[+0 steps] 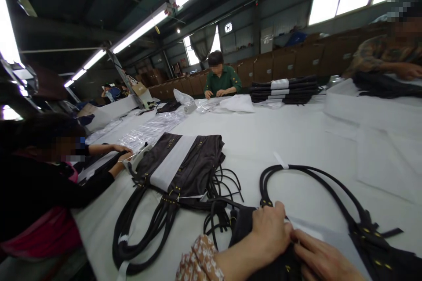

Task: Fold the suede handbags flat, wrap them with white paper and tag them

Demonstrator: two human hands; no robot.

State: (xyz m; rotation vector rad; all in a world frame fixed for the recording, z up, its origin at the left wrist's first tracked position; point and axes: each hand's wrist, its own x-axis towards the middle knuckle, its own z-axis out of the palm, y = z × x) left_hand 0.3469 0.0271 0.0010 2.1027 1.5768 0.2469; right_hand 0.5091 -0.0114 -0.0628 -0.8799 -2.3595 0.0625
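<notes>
My left hand [271, 228] lies curled on a dark bag [379, 254] at the bottom of the view, its fingers pressed on a white paper band [325, 235] around the bag. My right hand [321, 259] comes in from below and meets the left at the band's edge, fingers bent onto it. The bag's long dark handles [306, 175] loop away from me, tied with a small white tag [280, 160]. What the fingertips grip is hidden.
A stack of dark bags with a white band [180, 164] lies left of centre on the white table [296, 131]. A co-worker's hands [123, 151] reach in from the left. Other people sit at the far side and right. Another banded stack [283, 89] stands farther back.
</notes>
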